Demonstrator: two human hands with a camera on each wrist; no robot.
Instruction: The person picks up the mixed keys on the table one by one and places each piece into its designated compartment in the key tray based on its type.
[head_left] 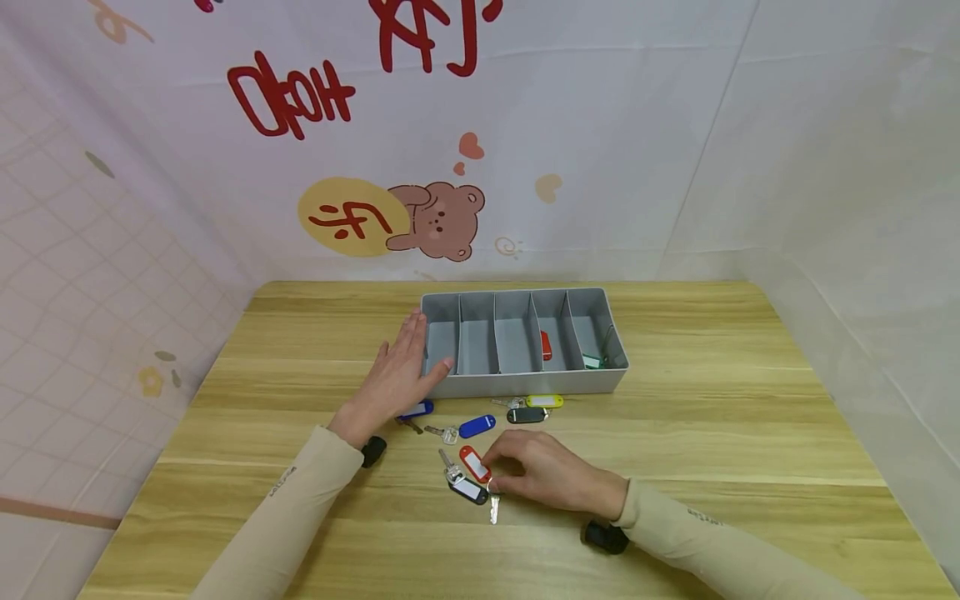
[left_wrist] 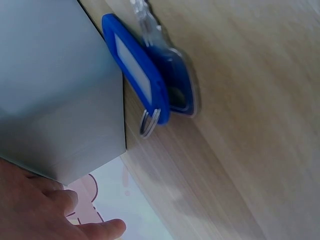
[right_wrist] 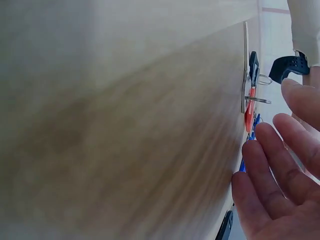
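My left hand (head_left: 393,379) rests with straight fingers against the left end of a grey divided organizer tray (head_left: 525,383), its thumb over the front rim. Just below that hand, a blue key tag (left_wrist: 132,70) with a key lies by the tray's wall. My right hand (head_left: 551,471) is low over the table, thumb and forefinger apart beside a red key tag (head_left: 475,464) and its ring. In the right wrist view, a gap shows between the fingertips and that ring. The red tag's key (head_left: 494,508) points toward me. A black key tag (head_left: 468,490) with a key lies alongside.
Between tray and hands lie another blue key tag (head_left: 477,427), a yellow key tag (head_left: 544,401) and a dark key tag (head_left: 528,415). Inside the tray, a red tag (head_left: 546,345) sits second from right and a green tag (head_left: 594,362) far right. A printed curtain (head_left: 600,125) hangs behind.
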